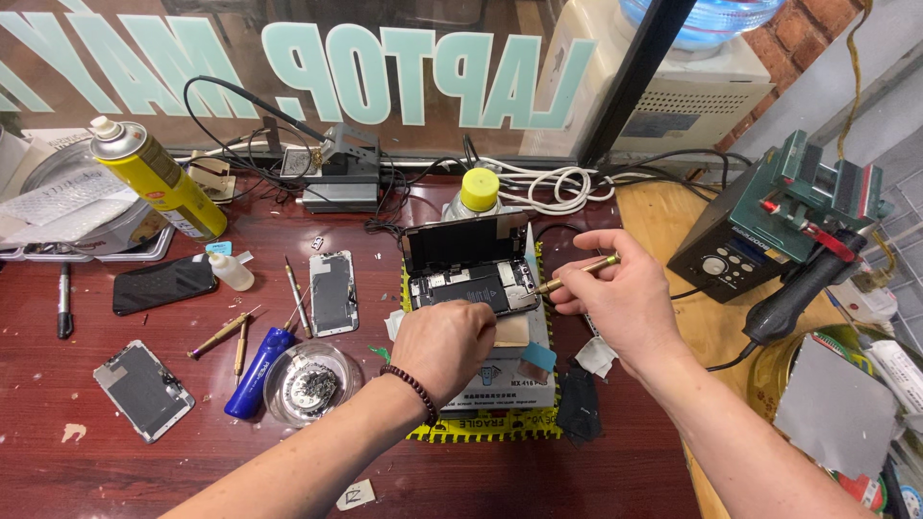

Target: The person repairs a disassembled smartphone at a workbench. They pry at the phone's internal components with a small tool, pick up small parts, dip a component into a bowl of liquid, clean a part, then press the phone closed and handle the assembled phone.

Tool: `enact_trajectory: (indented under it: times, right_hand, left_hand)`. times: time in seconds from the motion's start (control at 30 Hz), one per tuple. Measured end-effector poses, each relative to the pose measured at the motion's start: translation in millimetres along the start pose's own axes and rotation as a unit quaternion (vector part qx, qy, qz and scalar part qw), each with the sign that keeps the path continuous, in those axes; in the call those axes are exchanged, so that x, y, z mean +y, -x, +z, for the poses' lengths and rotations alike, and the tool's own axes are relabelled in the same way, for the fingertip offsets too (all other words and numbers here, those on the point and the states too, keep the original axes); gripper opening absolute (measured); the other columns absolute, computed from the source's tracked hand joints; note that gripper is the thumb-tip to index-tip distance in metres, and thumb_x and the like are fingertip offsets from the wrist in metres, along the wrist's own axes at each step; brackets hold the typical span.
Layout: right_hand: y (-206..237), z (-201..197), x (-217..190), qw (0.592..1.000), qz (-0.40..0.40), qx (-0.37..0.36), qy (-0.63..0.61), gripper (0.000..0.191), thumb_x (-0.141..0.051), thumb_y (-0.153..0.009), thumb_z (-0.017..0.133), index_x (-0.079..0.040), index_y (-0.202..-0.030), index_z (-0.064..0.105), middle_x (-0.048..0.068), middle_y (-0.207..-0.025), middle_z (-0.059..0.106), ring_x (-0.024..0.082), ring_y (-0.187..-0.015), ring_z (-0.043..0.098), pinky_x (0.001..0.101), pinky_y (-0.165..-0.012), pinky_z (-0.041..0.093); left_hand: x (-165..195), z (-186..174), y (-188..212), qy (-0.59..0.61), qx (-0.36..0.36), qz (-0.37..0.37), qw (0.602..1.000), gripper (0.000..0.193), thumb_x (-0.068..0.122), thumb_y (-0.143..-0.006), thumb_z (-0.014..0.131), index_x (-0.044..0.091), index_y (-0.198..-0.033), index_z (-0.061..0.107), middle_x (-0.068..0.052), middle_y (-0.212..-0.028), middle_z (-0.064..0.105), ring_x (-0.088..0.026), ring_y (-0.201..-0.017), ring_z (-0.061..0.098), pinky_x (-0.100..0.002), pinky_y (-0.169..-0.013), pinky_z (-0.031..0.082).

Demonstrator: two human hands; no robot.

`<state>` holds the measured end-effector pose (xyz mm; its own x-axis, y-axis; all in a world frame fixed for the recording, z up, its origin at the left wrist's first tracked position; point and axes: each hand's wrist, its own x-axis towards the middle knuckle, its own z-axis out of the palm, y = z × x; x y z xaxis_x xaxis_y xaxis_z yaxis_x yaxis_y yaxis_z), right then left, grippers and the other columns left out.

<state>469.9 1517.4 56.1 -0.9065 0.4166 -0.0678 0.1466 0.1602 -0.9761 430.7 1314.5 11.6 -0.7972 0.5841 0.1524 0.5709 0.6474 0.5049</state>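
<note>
An opened smartphone lies on a small box on a yellow and black mat, its screen folded upright at the back. My left hand rests on the phone's near end, fingers curled over it, a dark bead bracelet on the wrist. My right hand holds a slim brass screwdriver whose tip touches the phone's right edge.
On the red-brown table: a yellow spray can, a black phone, two loose phone parts, a glass dish of screws, a blue tool, small screwdrivers. A soldering station and green clamp stand right.
</note>
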Motion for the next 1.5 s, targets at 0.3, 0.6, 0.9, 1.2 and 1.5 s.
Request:
enact_trajectory:
  times: [0.3,0.6,0.9,1.2,1.5]
  right_hand:
    - [1.3,-4.1,1.0,1.000,0.001,0.002,-0.001,0.040,-0.002,-0.085,0.068,0.002,-0.124,0.056,0.012,-0.092,0.072,0.017,-0.074,0.073,0.0293,-0.063,0.063]
    - [-0.5,-5.3,1.5,1.000,-0.007,0.006,-0.009,0.041,-0.002,-0.085,0.069,0.003,-0.123,0.056,0.013,-0.092,0.071,0.017,-0.074,0.073,0.0304,-0.064,0.064]
    - [3.2,-4.4,3.1,1.000,-0.008,0.007,-0.002,0.041,-0.003,-0.085,0.069,0.003,-0.124,0.056,0.012,-0.092,0.071,0.017,-0.074,0.073,0.0303,-0.063,0.063]
    - [1.1,-1.4,4.0,1.000,-0.015,0.009,-0.011,0.039,-0.003,-0.087,0.068,0.003,-0.124,0.056,0.013,-0.093,0.072,0.017,-0.075,0.073,0.0305,-0.064,0.064]
    - [-1.8,14.2,2.8,0.991,-0.110,0.016,0.077,0.034,-0.007,-0.089,0.067,-0.002,-0.121,0.057,0.010,-0.096,0.073,0.015,-0.082,0.075,0.0293,-0.067,0.065]
  left_hand:
    - [-1.1,4.1,2.6,-0.003,0.000,0.006,1.000,0.016,0.020,-0.090,0.063,0.010,-0.088,0.076,-0.013,-0.087,0.074,-0.034,-0.081,0.071,-0.047,-0.074,0.056]
    - [5.1,-1.4,3.3,0.010,-0.014,-0.030,0.999,0.016,0.021,-0.089,0.065,0.010,-0.090,0.078,-0.013,-0.091,0.075,-0.034,-0.085,0.071,-0.047,-0.078,0.056]
    - [10.0,-5.9,4.2,0.056,-0.020,-0.088,0.994,0.019,0.021,-0.088,0.066,0.012,-0.096,0.080,-0.014,-0.088,0.076,-0.033,-0.085,0.073,-0.044,-0.081,0.058]
    - [0.2,-25.4,8.0,0.127,0.029,-0.129,0.983,0.018,0.023,-0.085,0.070,0.010,-0.092,0.080,-0.010,-0.084,0.079,-0.024,-0.073,0.075,-0.037,-0.070,0.059]
    - [-63.5,-16.5,-2.1,0.263,0.200,-0.326,0.885,0.023,0.021,-0.086,0.073,0.005,-0.101,0.077,-0.006,-0.086,0.079,-0.013,-0.075,0.074,-0.029,-0.067,0.058]
